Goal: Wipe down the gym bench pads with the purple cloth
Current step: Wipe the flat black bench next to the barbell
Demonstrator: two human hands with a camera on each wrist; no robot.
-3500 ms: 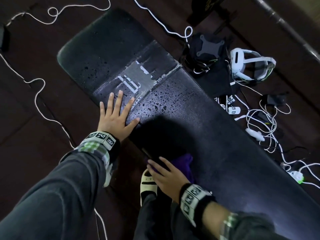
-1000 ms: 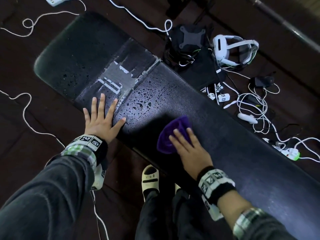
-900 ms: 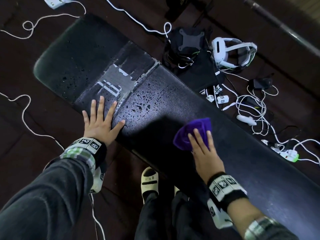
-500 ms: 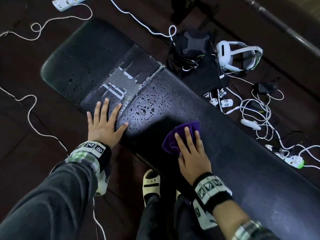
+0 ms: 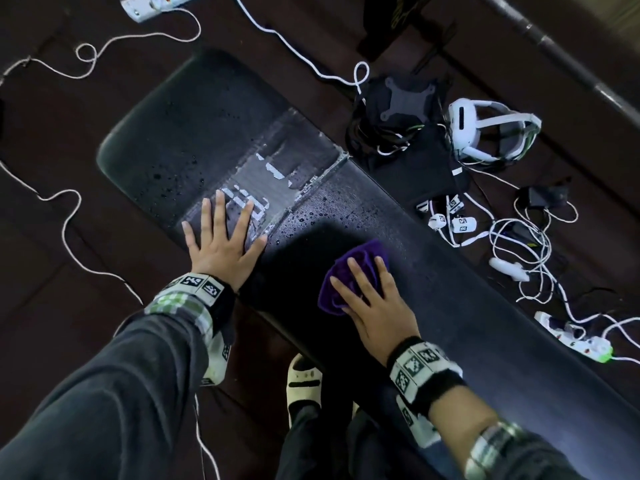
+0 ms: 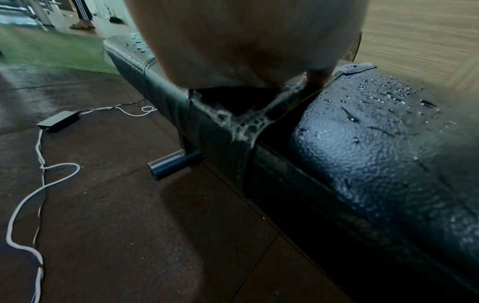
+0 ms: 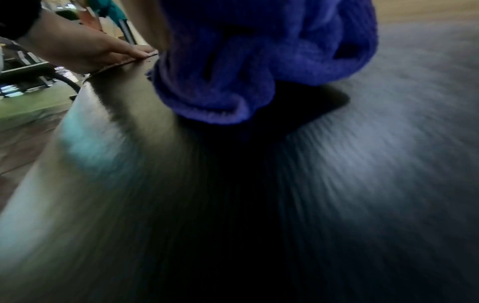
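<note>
Right grip: the right hand (image 5: 375, 308) lies flat on the purple cloth (image 5: 349, 271), fingers straight and spread, pressing it down rather than clutching it.
Cloth: bunched under the fingers and palm, spilling out toward 10 and 12 o'clock of the hand; it sits on the long pad near its front edge. In the right wrist view the cloth (image 7: 259, 61) hangs in folds against the blurred pad surface.
Left grip: the left hand (image 5: 221, 247) is released, palm down with fingers fanned, resting on the worn grey patch (image 5: 277, 168) beside the seam, at 9 o'clock of the cloth and apart from it.
Counter: the gym bench (image 5: 502, 341) runs from 10 to 4 o'clock; water beads (image 5: 322, 216) lie on the pad at 11 o'clock of the cloth.
Floor: white headset (image 5: 485, 133), tangled white cables (image 5: 526, 244) and a power strip (image 5: 575, 341) beyond the far edge, at 1 to 3 o'clock.
</note>
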